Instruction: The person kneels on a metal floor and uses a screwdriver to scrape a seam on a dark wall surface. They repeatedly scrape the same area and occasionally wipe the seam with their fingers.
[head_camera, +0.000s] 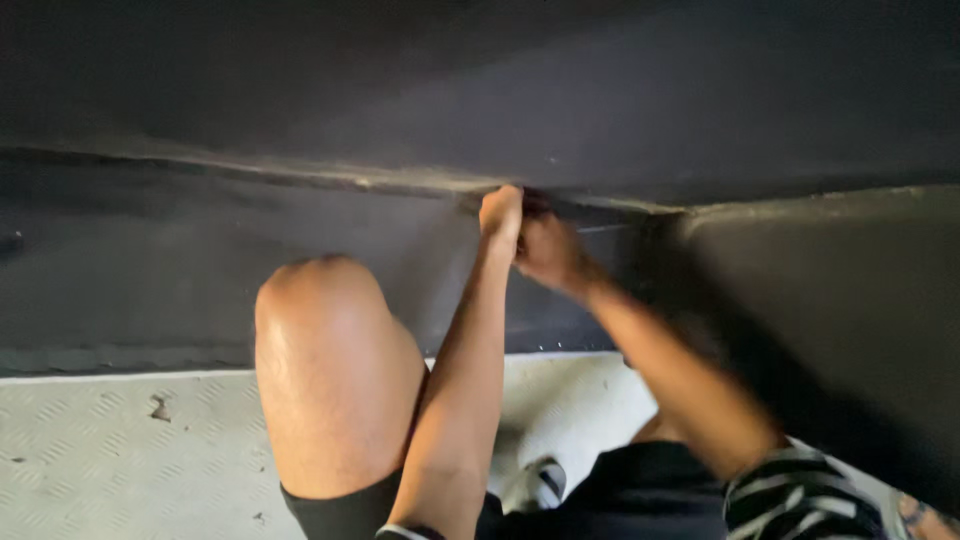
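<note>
Nearest to the camera was a striped sleeve (795, 495) in black and white at the lower right, and beside it dark shorts (640, 490) of soft cloth. A bare knee (330, 370), round and shiny, rose at the left of centre, close in front of the arms. Under the legs lay a pale floor plate (110, 450) with a raised tread pattern and some small dark chips; its far edge ran straight against the dark wall. To the left of the knee this plate had open room.

Both forearms reached up and away from the body and met at one place. The left hand (500, 212) was clenched, with its knuckles up against a long pale seam (330, 178). The right hand (545, 250) touched the left one from the right side and was also closed; I could not tell what either hand gripped, because the spot was small, dark and blurred by motion.

The seam was a thin, rough, light line that crossed the whole view where a dark matte lower panel (150, 270) met a dark overhanging surface (600, 90) above. Both surfaces looked smooth and flat. On the right, another dark panel (850, 320) came forward, so the room for the right arm was narrow there.
</note>
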